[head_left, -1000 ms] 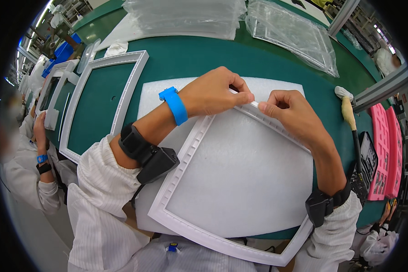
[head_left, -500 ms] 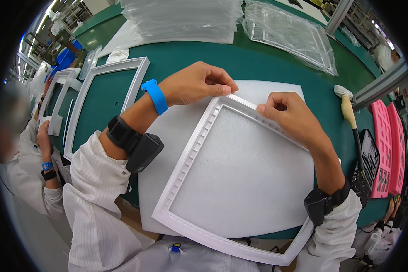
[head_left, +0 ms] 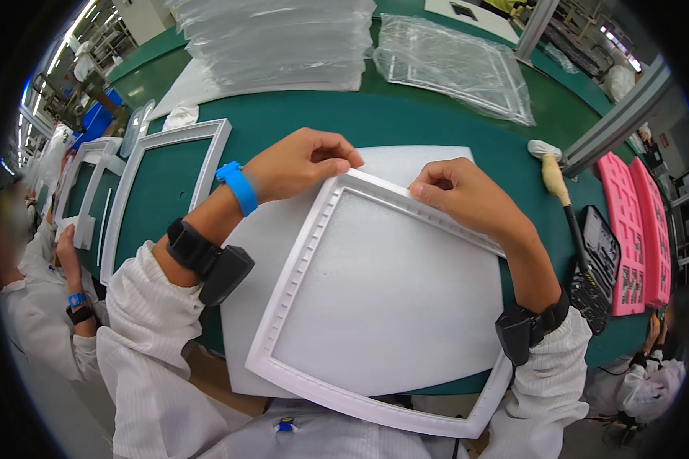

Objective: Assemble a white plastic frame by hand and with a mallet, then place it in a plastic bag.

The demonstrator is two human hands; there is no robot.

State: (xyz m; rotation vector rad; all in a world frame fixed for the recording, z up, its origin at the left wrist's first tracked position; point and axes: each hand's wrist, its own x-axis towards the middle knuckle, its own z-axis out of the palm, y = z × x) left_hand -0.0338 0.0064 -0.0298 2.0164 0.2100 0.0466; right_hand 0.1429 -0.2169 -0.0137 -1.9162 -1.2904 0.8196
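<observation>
A white rectangular plastic frame (head_left: pixel 295 275) with a ribbed inner edge lies tilted over a white foam sheet (head_left: pixel 398 314), its near rail overhanging the sheet's near edge. At the frame's far left corner, my left hand (head_left: pixel 292 162) is closed, thumb and fingers pinching the rim. Further right along the same rail, my right hand (head_left: pixel 471 197) also grips the frame between thumb and curled fingers. Whether anything small sits under either hand's fingertips cannot be seen. My right hand and forearm cover part of the frame's right side.
Another white frame (head_left: pixel 125 199) lies left, near a co-worker's hand (head_left: pixel 67 246). Bagged sheets (head_left: pixel 275 46) are stacked at the back, beside a plastic-wrapped frame (head_left: pixel 455 69). At right are a mallet (head_left: pixel 555 180), a black tool case (head_left: pixel 601 245), pink foam trays (head_left: pixel 624 229) and a metal post (head_left: pixel 616 118).
The whole view has shifted, so most things appear further left. Both hands still hold the frame's far rail, and the right hand sits slightly further from the left one.
</observation>
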